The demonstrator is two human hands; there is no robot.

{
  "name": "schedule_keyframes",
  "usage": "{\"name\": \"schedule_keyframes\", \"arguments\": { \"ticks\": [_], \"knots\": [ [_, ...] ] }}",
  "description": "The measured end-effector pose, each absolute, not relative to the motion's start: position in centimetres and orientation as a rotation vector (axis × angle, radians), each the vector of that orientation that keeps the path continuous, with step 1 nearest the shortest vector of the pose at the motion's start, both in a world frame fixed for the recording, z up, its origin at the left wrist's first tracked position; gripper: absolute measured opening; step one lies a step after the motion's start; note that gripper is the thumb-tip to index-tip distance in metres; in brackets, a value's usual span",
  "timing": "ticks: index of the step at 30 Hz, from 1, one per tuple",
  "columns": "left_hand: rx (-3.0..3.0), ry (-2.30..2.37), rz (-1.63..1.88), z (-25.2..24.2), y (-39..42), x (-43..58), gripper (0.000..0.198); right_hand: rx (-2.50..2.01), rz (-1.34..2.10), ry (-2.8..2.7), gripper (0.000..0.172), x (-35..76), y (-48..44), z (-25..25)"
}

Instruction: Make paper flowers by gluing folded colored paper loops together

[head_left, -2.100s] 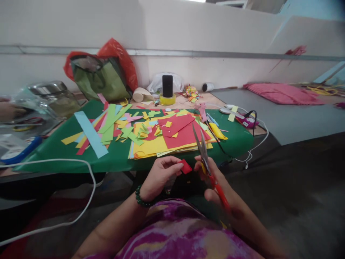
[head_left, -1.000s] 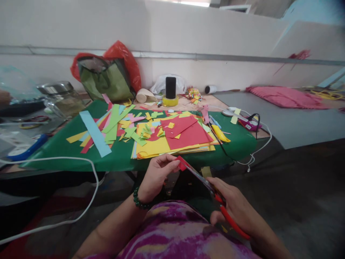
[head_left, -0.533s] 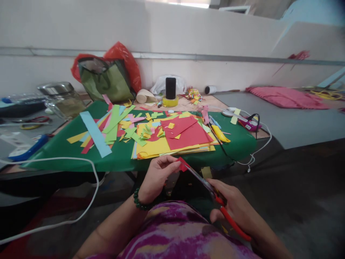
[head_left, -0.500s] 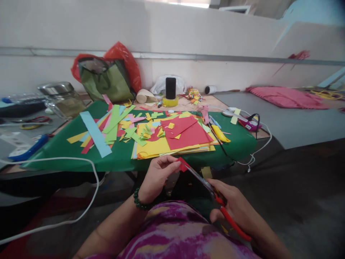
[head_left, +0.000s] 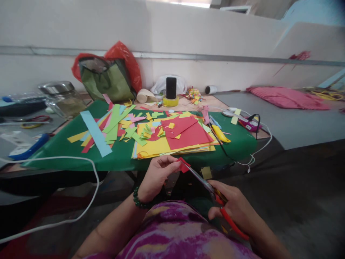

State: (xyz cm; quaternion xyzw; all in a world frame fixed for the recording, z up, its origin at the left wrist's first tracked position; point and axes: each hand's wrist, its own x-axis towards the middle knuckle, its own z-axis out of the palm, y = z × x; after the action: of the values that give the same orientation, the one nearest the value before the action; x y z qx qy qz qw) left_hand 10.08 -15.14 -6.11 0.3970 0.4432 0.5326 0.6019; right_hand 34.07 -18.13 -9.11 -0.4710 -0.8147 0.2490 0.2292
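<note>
Between the thumb and fingers of my left hand [head_left: 159, 176] is a small piece of red paper [head_left: 184, 166], held just off the table's front edge. My right hand [head_left: 231, 201] grips a pair of scissors [head_left: 202, 181] with orange-red handles. The scissor tips meet the red paper from the right; how far the blades are apart there is hard to make out. Beyond my hands lies a stack of coloured paper sheets [head_left: 156, 145], yellow and red on top, with small cut scraps on it. Left of it are loose paper strips [head_left: 95, 133] in blue, green, red and yellow.
A green cloth [head_left: 59, 154] covers the table. At its right lie a pink glue gun [head_left: 205, 114] and a yellow-handled tool [head_left: 221, 133]. A white cable [head_left: 95, 180] loops at the left. Behind stand a glass jar [head_left: 63, 99], a green bag [head_left: 107, 79] and a phone [head_left: 171, 88].
The scissors' lower handle and my right thumb have shifted slightly up and left, and the handles look a little closer together. My left hand stays in place with the red paper.
</note>
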Motion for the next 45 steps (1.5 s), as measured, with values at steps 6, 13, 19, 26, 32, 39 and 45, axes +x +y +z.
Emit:
{"name": "schedule_keyframes", "arguments": {
  "ticks": [6, 13, 19, 26, 32, 39, 45],
  "knots": [
    [0.937, 1.021, 1.191, -5.9, -15.2, 10.2, 0.030, -1.278, 0.635, -2.289, 0.057, 34.0, -18.0, -8.9],
    [0.953, 0.979, 1.190, -6.0, -15.3, 10.4, 0.027, -1.257, 0.560, -2.260, 0.055, 33.8, -18.0, -9.8],
    [0.927, 0.990, 1.177, -6.2, -15.1, 10.1, 0.030, -1.420, 0.533, -2.027, 0.051, 35.2, -17.5, -9.6],
    [0.876, 0.986, 1.217, -5.7, -14.7, 9.3, 0.033, -2.136, 0.087, -1.772, 0.057, 39.9, -12.9, -6.2],
    [0.871, 0.981, 1.244, -5.6, -14.5, 9.3, 0.034, -2.368, 0.022, -1.887, 0.052, 41.7, -6.8, -4.8],
    [0.910, 0.970, 1.259, -5.6, -14.7, 9.2, 0.034, -2.323, 0.059, -1.932, 0.055, 41.8, -1.6, -4.7],
    [0.994, 0.987, 1.262, -5.8, -14.5, 9.2, 0.033, -2.336, 0.045, -2.065, 0.058, 41.2, 0.5, -4.2]
  ]
}}
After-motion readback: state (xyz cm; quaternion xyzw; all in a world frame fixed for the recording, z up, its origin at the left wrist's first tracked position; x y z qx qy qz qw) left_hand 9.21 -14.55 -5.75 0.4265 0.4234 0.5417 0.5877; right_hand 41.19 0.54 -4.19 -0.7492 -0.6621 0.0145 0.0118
